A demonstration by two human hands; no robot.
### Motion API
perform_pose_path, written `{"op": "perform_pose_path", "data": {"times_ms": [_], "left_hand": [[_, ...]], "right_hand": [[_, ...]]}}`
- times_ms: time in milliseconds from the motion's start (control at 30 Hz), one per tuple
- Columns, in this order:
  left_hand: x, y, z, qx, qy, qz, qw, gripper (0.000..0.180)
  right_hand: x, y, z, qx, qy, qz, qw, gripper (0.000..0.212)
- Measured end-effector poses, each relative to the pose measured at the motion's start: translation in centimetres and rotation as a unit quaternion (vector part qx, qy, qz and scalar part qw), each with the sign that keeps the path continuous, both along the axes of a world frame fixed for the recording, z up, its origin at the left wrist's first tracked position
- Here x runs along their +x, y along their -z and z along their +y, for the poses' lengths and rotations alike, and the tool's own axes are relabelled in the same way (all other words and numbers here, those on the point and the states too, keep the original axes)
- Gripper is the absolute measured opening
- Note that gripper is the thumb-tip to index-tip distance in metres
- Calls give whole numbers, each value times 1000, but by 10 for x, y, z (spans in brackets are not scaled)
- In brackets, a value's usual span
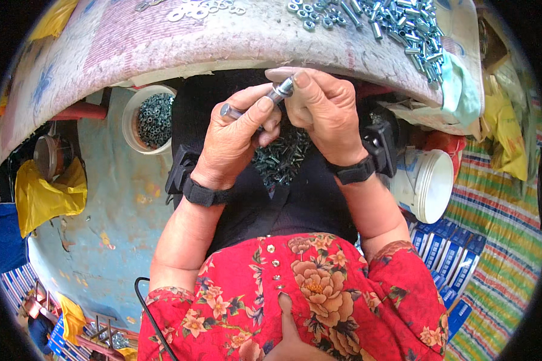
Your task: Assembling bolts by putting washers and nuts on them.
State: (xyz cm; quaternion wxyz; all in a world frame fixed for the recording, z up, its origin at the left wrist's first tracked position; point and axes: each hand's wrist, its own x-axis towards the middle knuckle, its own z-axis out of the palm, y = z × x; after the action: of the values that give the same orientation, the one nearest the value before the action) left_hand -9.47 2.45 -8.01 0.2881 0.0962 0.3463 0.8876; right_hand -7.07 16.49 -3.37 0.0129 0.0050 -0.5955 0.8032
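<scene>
Head view, cloth-covered table (162,42), blue floor (102,228)

Worn blue floor (111,198) beneath a cloth-covered table (162,42).

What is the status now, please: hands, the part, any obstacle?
Left hand grips a metal bolt. Right hand pinches its end. More bolts piled in the lap below. Nothing between the hands.

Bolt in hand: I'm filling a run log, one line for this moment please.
left hand: grips bolt | right hand: pinches nut on its end
</scene>
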Motion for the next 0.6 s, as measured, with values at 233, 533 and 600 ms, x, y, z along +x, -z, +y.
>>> {"op": "perform_pose_path", "data": {"times_ms": [233,533,600], "left_hand": [[-3,-3,-6,-19,-17,-39,999,27],[0,-2,-12,-49,-24,-39,998,28],[0,-5,-12,-50,-24,-42,998,25]], "right_hand": [[-39,2,29,509,154,213,820,22],[-91,9,67,797,183,112,564,32],[-89,7,78,721,129,218,645,26]]}}
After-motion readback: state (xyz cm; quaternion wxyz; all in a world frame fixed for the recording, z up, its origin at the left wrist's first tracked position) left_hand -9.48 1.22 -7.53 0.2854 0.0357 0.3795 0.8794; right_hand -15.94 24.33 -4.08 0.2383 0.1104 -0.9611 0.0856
